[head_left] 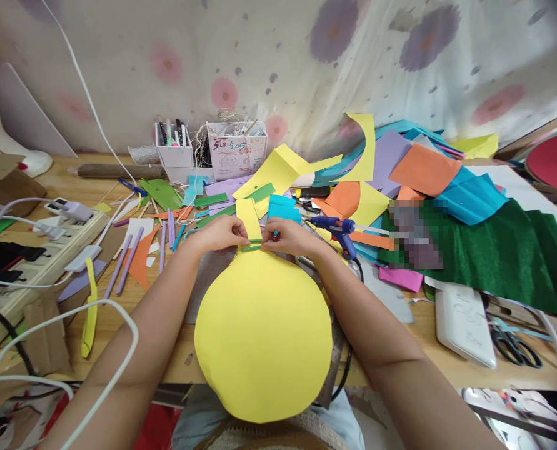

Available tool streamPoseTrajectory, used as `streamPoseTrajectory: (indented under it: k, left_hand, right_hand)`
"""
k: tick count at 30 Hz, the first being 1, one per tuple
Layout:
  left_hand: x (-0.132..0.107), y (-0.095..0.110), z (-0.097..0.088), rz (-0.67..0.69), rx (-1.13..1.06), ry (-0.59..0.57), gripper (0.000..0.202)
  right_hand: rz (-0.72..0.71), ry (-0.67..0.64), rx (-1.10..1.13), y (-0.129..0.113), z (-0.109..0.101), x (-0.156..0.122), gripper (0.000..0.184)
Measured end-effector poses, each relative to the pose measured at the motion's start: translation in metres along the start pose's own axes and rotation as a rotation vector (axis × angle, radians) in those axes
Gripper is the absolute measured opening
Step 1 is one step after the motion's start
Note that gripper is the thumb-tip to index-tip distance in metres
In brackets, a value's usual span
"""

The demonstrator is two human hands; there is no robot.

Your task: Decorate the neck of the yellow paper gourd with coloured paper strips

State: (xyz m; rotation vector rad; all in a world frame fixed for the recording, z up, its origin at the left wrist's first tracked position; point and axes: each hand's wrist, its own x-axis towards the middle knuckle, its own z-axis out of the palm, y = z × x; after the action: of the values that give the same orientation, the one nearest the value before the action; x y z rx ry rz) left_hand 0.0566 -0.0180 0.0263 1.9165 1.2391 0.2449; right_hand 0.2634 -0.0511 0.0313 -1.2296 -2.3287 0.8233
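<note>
A large round yellow paper cutout (263,337) lies in front of me, its lower part reaching past the table edge over my lap. A narrow yellow neck (247,219) runs up from its top. Across that neck lies a thin green paper strip (252,248). My left hand (222,231) pinches the strip's left end with thumb and fingertips. At the right end, my right hand (282,236) has its fingertips closed on the same strip. Just beyond my right hand is a folded piece of blue paper (284,208). A blue glue gun (337,230) rests to its right.
Coloured paper scraps (391,162) pile up at the back right beside dark green felt (494,250). Scissors (515,344) and a white power bank (466,325) lie at right. At left are a power strip (39,262), loose white cables and purple paper sticks (129,261). Pen boxes (238,153) stand behind.
</note>
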Motion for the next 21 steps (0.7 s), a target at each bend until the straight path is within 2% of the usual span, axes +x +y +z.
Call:
streamPoseTrajectory:
  k: [5, 11, 18, 21]
  left_hand:
    - [-0.006, 0.009, -0.004, 0.037, 0.004, -0.038, 0.024]
    - [-0.021, 0.026, -0.010, 0.090, 0.029, -0.170, 0.032]
    - [-0.028, 0.043, -0.008, 0.101, 0.091, -0.071, 0.024]
    - [-0.027, 0.044, -0.009, 0.114, 0.048, -0.070, 0.021]
  right_hand:
    - [-0.005, 0.015, -0.011, -0.001, -0.001, 0.000, 0.007]
    - [-0.031, 0.082, -0.065, -0.003, -0.004, -0.002, 0.004]
    - [-0.115, 0.199, -0.091, -0.007, -0.013, -0.007, 0.007]
    - [-0.114, 0.220, -0.114, -0.010, -0.014, -0.007, 0.007]
